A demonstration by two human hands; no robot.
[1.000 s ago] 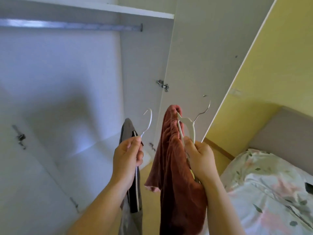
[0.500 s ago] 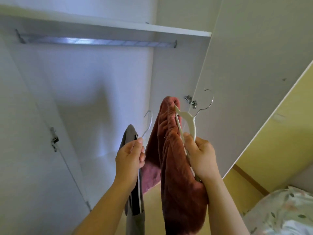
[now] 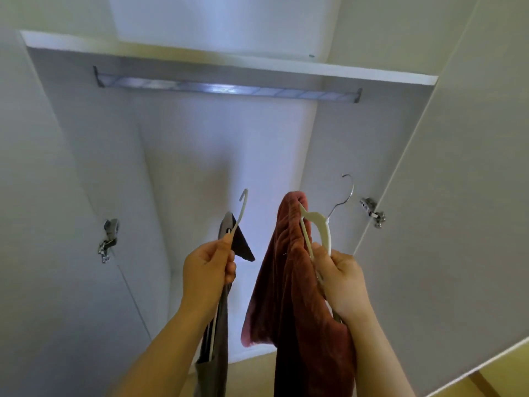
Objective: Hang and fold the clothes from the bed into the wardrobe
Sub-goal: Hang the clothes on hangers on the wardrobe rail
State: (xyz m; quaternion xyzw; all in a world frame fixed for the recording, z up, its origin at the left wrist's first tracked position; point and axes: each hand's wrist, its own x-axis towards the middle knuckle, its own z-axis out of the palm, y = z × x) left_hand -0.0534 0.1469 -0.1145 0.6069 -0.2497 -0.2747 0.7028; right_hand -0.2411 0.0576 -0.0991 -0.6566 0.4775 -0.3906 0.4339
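My gaze has tipped up since a moment ago; the bed has dropped out of sight and the whole rail (image 3: 229, 88) now sits well above my fingers; so hanging comes next, I judge. My left hand (image 3: 207, 272) is clenched on the thin white hanger (image 3: 239, 217) carrying the grey garment (image 3: 217, 325); my right hand (image 3: 339, 277) grips the cream hanger (image 3: 317, 224) draped with the rust-red garment (image 3: 289, 282), its hook just above my fingertips.

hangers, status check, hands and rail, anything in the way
Left hand shut on white hanger with grey garment. Right hand shut on cream hanger with red garment. Rail bare above, neither hooked yet. Path clear.
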